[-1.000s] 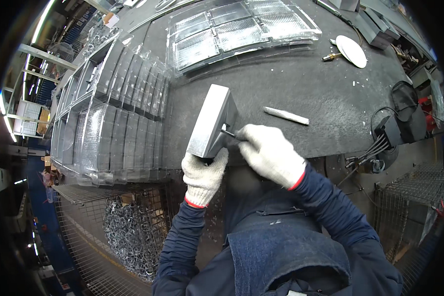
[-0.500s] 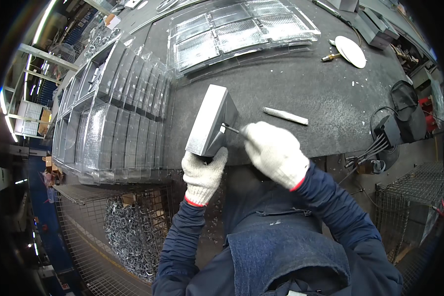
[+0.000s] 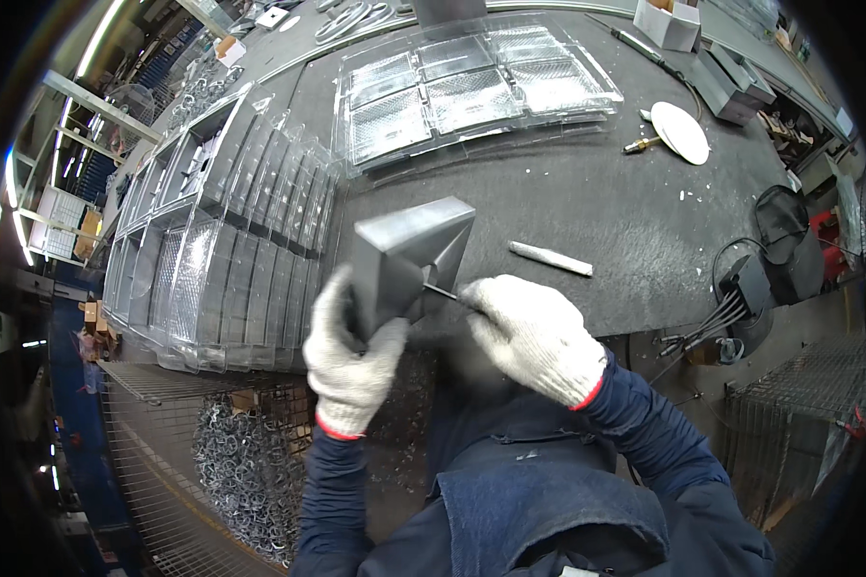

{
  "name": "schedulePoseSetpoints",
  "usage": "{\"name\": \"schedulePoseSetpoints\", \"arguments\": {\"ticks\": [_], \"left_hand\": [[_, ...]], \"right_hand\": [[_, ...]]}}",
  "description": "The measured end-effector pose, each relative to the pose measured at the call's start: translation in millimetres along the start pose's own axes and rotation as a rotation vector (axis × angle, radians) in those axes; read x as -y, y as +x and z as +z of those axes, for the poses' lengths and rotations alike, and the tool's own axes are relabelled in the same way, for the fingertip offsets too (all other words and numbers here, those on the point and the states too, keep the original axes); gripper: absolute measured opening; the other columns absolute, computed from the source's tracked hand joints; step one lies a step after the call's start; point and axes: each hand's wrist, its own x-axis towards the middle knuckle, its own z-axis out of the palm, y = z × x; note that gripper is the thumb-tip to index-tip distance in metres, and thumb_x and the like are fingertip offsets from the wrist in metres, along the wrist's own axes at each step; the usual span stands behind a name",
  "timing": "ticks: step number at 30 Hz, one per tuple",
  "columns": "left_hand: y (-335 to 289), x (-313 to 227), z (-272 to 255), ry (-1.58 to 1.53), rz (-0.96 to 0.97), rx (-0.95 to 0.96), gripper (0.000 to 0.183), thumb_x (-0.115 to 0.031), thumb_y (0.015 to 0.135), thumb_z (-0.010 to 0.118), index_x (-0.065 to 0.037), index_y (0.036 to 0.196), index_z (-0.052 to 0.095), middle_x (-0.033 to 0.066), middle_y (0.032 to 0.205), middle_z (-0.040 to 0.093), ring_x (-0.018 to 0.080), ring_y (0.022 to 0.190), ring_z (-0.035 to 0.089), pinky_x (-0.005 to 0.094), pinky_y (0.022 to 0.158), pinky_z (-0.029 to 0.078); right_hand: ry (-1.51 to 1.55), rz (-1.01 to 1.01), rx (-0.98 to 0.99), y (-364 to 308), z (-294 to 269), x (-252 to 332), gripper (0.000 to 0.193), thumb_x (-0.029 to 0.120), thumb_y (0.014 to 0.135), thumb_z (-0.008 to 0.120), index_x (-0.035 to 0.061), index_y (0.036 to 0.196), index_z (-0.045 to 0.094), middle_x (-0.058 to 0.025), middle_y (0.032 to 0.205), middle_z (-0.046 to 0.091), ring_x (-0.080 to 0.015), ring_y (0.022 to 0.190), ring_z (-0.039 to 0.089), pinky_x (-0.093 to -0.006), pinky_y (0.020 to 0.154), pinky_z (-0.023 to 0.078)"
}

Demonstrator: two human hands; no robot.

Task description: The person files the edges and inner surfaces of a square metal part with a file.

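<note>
My left hand (image 3: 352,375), in a white knit glove with a red cuff edge, grips a grey box-shaped metal part (image 3: 416,236) by its lower left side. The part stands tilted above the near edge of the dark table (image 3: 510,207). In my gloved right hand (image 3: 541,332) is a thin, dark rod-like tool (image 3: 440,290), pinched by the fingers. Its tip reaches a recess on the part's right-hand face; the handle is hidden in the glove. A pale, narrow stick-like piece (image 3: 550,258) lies on the table just beyond my right hand.
Clear plastic trays with square compartments (image 3: 226,274) stand in a row at left. More trays (image 3: 467,101) lie flat at the back. A white disc with a brass fitting (image 3: 680,133) sits back right, near a cabled tool (image 3: 640,45). A wire basket (image 3: 250,471) holds metal pieces below left.
The metal part has turned, showing more of its top and right-hand face. My left hand has moved left with it, and my right hand has come slightly nearer, keeping the tool against the part.
</note>
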Motion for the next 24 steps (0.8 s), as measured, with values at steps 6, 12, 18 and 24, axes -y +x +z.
{"name": "schedulePoseSetpoints", "arguments": {"ticks": [6,12,18,24], "left_hand": [[46,-28,-13,0.309,0.246,0.090,0.070,-0.007,0.082,0.082,0.010,0.147,0.064,0.0208,0.124,0.078,0.0250,0.107,0.076,0.0390,0.100,0.062],[67,-36,10,0.394,0.187,0.269,0.079,-0.004,0.082,0.093,0.009,0.153,0.061,0.0281,0.130,0.075,0.0335,0.113,0.077,0.0416,0.099,0.062],[62,-40,22,0.539,0.174,0.204,0.067,-0.019,0.093,0.084,0.006,0.151,0.062,0.0318,0.115,0.073,0.0449,0.103,0.076,0.0488,0.092,0.063],[87,-53,26,0.713,0.033,0.476,0.060,-0.021,0.093,0.085,0.004,0.144,0.069,0.0266,0.116,0.076,0.0416,0.106,0.077,0.0462,0.092,0.062]], "right_hand": [[0.104,-0.001,0.104,-6,2,22,0.031,0.016,0.100,0.075,0.0077,0.130,0.076,-0.0150,0.112,0.078,-0.0399,0.102,0.077,-0.0475,0.093,0.064],[0.188,0.201,0.061,-5,8,9,0.030,0.016,0.102,0.076,0.0015,0.128,0.077,-0.0214,0.114,0.081,-0.0409,0.108,0.079,-0.0454,0.095,0.064],[0.180,0.131,-0.041,-4,13,3,0.027,0.016,0.101,0.074,0.0034,0.125,0.075,-0.0210,0.106,0.077,-0.0412,0.100,0.077,-0.0467,0.088,0.064],[0.102,0.091,0.074,-9,13,4,0.034,0.018,0.100,0.074,0.0077,0.133,0.072,-0.0164,0.098,0.071,-0.0372,0.090,0.075,-0.0468,0.079,0.063]]}}
